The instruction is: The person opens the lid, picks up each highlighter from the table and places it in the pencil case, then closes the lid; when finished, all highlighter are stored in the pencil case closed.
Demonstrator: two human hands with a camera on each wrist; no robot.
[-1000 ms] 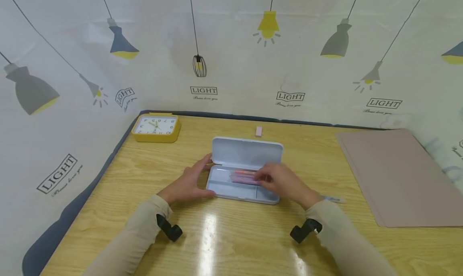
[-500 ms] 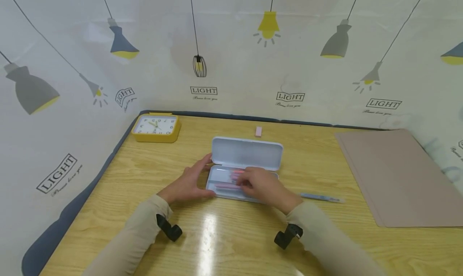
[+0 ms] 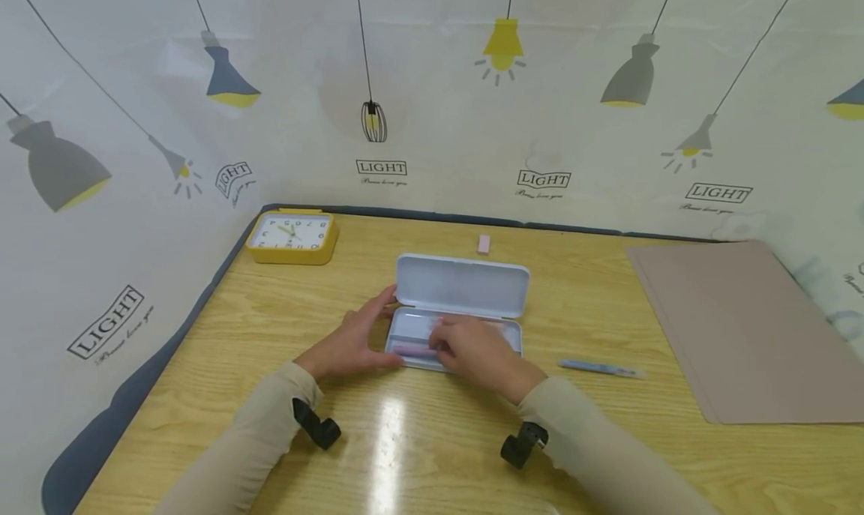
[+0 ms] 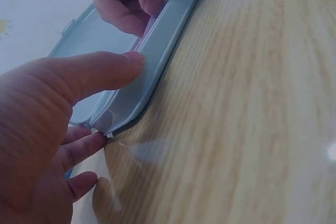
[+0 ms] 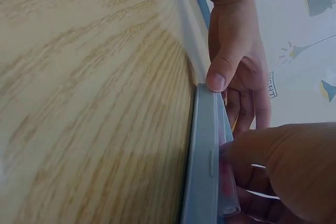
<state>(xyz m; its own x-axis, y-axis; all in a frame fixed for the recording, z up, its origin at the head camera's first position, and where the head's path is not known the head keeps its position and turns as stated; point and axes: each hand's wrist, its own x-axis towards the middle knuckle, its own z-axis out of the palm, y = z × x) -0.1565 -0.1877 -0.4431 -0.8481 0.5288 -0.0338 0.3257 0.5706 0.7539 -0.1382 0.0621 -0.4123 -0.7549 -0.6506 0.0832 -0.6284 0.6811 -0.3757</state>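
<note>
A pale blue pencil case (image 3: pixel 462 286) lies with its lid raised on the wooden table. My left hand (image 3: pixel 352 339) holds the case's left end, thumb on the front rim and fingers around the back corner, also seen in the left wrist view. Inside the case, my right hand (image 3: pixel 475 350) pinches a pink pen (image 3: pixel 412 350) lying along the front compartment. Its fingers hide part of that pen. Behind the hand, something pinkish and clear, likely another pen (image 3: pixel 497 323), shows in the rear compartment. In the right wrist view a clear-ended pink pen (image 5: pixel 228 198) sits beneath the fingers.
A blue pen (image 3: pixel 599 368) lies right of the case. Behind the lid is a small pink eraser (image 3: pixel 484 244). A yellow alarm clock (image 3: pixel 292 238) stands at the back left, and a large pinkish-brown folder (image 3: pixel 749 335) covers the right side.
My right hand has moved left and toward the front of the case, bringing a pink pen from the rear compartment into the front one. The left hand stays in place.
</note>
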